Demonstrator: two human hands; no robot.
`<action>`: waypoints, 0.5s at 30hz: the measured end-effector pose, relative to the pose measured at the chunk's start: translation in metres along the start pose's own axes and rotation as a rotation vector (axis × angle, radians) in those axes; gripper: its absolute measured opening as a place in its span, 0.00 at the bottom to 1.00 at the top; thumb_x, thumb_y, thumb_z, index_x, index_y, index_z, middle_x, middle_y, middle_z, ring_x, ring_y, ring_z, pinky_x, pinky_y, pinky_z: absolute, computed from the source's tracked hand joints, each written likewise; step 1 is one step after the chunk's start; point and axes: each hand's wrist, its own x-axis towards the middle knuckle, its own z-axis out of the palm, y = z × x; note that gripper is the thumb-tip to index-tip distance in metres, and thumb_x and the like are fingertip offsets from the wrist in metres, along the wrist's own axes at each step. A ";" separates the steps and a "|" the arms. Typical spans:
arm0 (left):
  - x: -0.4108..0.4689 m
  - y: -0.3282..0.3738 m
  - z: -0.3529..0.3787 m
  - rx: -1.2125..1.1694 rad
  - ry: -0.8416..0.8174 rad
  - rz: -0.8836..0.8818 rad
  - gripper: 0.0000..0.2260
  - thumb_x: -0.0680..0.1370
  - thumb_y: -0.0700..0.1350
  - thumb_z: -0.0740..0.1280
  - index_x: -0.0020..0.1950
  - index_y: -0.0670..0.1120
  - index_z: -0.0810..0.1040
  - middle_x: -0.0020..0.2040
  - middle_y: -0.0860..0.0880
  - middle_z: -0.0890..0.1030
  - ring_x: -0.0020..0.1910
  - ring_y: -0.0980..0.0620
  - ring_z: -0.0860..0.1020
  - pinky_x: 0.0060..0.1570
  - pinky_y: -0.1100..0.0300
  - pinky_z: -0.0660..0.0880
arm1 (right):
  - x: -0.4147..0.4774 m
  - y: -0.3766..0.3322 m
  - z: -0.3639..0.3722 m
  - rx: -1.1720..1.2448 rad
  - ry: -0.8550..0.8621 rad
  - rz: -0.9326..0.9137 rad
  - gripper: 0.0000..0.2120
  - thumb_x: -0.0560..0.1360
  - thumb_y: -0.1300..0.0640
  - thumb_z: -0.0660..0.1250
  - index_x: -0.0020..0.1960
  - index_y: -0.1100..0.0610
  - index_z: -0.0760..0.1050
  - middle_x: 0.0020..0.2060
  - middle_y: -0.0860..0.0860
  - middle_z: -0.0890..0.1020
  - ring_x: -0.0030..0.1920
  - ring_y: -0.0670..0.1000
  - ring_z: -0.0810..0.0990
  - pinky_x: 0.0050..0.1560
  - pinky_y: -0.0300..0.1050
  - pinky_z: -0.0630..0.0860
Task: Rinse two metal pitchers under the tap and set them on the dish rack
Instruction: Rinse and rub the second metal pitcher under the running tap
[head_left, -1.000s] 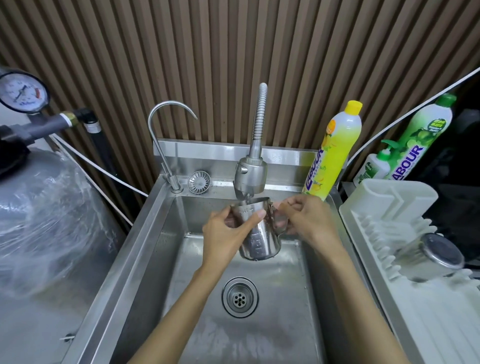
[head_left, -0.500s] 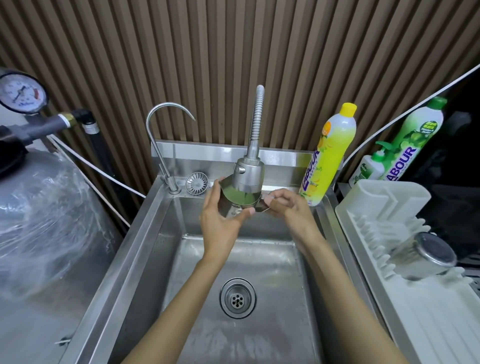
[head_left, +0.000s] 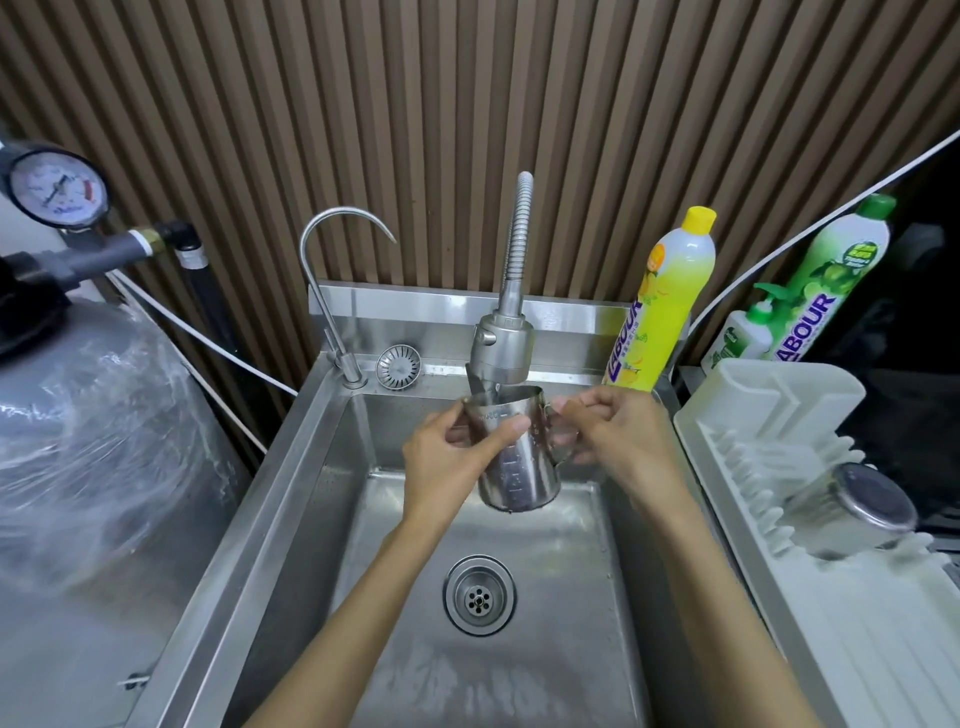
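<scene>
A metal pitcher (head_left: 519, 467) with measuring marks hangs upright over the sink (head_left: 322, 467), its mouth right under the flexible tap head (head_left: 503, 349). My left hand (head_left: 447, 457) grips its body from the left, thumb across the front. My right hand (head_left: 613, 431) holds its handle on the right side. A second metal pitcher (head_left: 862, 512) lies on its side on the white dish rack (head_left: 779, 395) at the right, its base toward me.
A thin gooseneck tap (head_left: 332, 291) and a loose strainer (head_left: 398, 366) stand at the sink's back left. Yellow (head_left: 670, 301) and green (head_left: 826, 296) detergent bottles stand behind the rack. A wrapped tank (head_left: 88, 441) with a pressure gauge (head_left: 57, 189) fills the left.
Half a second ago the pitcher was tipped with its mouth toward me, close under the tap. Both hands have turned it upright and lowered it slightly.
</scene>
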 end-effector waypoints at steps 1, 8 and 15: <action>0.002 -0.002 0.001 -0.069 -0.055 -0.035 0.23 0.55 0.61 0.78 0.46 0.53 0.82 0.43 0.53 0.85 0.41 0.60 0.81 0.44 0.69 0.73 | 0.000 -0.003 -0.002 -0.105 0.034 -0.049 0.09 0.72 0.57 0.70 0.35 0.57 0.78 0.32 0.54 0.84 0.33 0.50 0.84 0.40 0.48 0.81; 0.015 -0.002 0.011 -0.161 0.085 0.093 0.33 0.56 0.50 0.79 0.59 0.57 0.74 0.58 0.54 0.79 0.60 0.57 0.76 0.62 0.64 0.69 | 0.013 0.002 0.007 0.152 -0.019 -0.123 0.06 0.74 0.65 0.67 0.39 0.58 0.74 0.42 0.50 0.83 0.38 0.39 0.81 0.41 0.28 0.73; 0.010 0.009 -0.007 0.213 0.184 0.422 0.34 0.61 0.46 0.80 0.65 0.45 0.73 0.60 0.53 0.75 0.57 0.65 0.70 0.57 0.80 0.63 | 0.021 0.040 0.036 0.771 -0.317 0.113 0.05 0.77 0.65 0.61 0.42 0.60 0.73 0.41 0.57 0.81 0.45 0.54 0.82 0.52 0.43 0.79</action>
